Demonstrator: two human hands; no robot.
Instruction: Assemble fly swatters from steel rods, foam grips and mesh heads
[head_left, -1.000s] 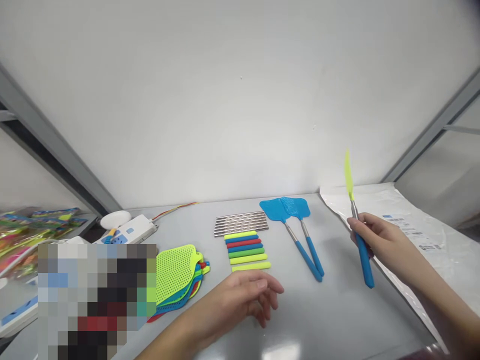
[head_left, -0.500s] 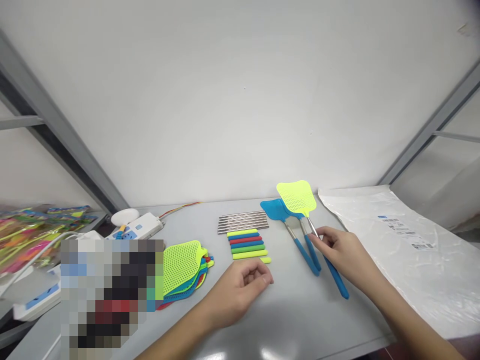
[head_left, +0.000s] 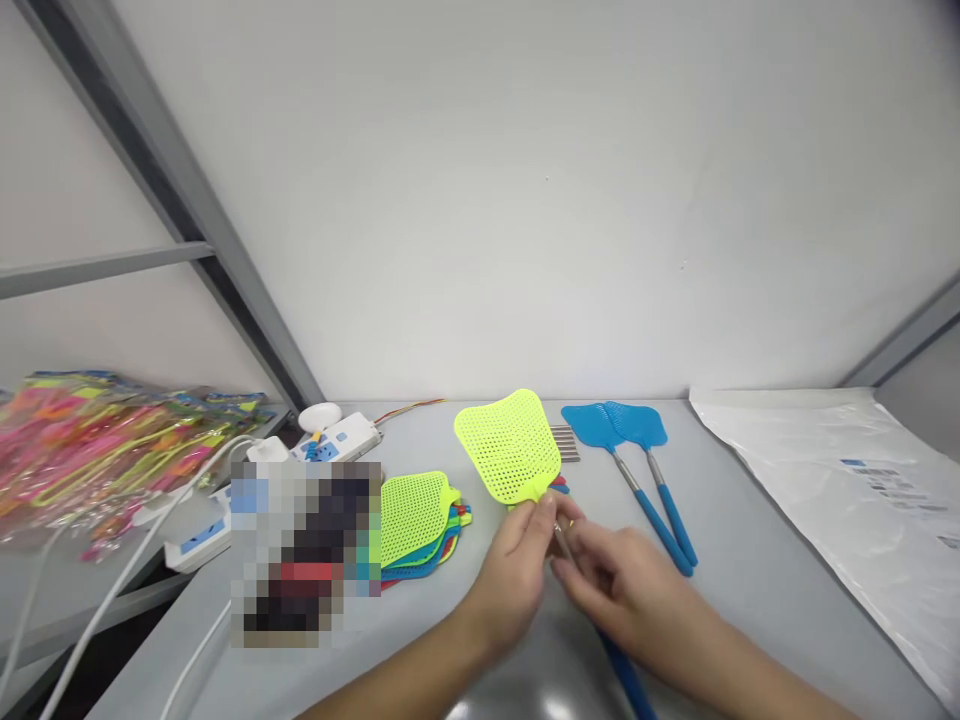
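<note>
1. The left hand reaches in from the near left, its forearm slanting toward the far right. The fingers are curled closed and the thumb lies pressed at the neck of a yellow-green fly swatter, just below the perforated head.
2. The right hand comes in from the near right, forearm slanting toward the far left. Its thumb and bent fingers close on the swatter's metal shaft, just beside the left hand.
3. The yellow-green fly swatter lies aslant in both grips, in the middle of the scene: head to the far left, blue handle running to the near right below the right hand.
4. Behind that head, partly hidden, are steel rods and a few coloured grips.
5. To the right lie two blue fly swatters, their heads overlapping at the far side.
6. To the left is a stack of loose swatter heads, yellow-green on top; beside it a pixelated patch conceals part of the scene.
7. All this rests on a smooth grey table, with a white plastic bag spread over its right side.
8. At the far left are a white power strip and thin coloured wires.
9. Beyond stand a pale wall and a grey metal frame; farther left lie colourful items in clear packaging.
</note>
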